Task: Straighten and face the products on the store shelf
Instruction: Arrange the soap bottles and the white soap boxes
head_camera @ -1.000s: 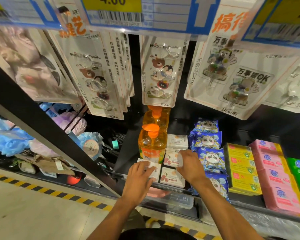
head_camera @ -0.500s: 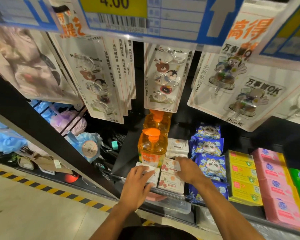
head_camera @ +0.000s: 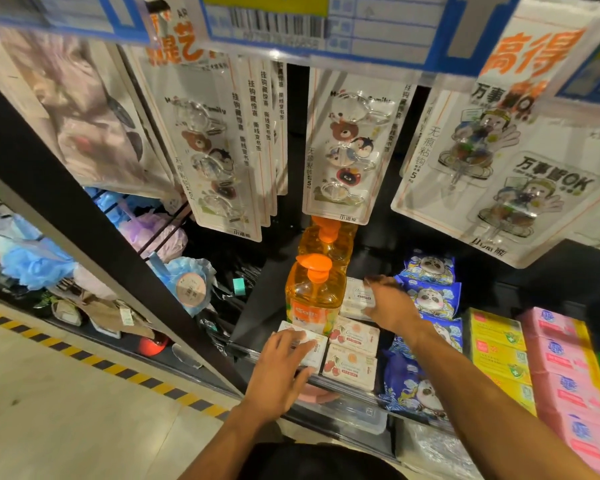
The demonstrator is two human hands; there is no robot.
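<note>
Yellow-black striped tape (head_camera: 118, 369) on floor (head_camera: 66, 431)

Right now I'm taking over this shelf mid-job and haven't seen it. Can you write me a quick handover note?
Left hand: lies flat on the front white box, at the shelf edge in front of the orange pump bottle.
Right hand: on the rear white box, behind the cherry-print boxes; blur hides whether it grips.
Done: the cherry-print boxes, panda packs, yellow boxes and pink boxes sit in rows.
Left: probably squaring both white boxes with their rows; the front one looks slightly askew.
</note>
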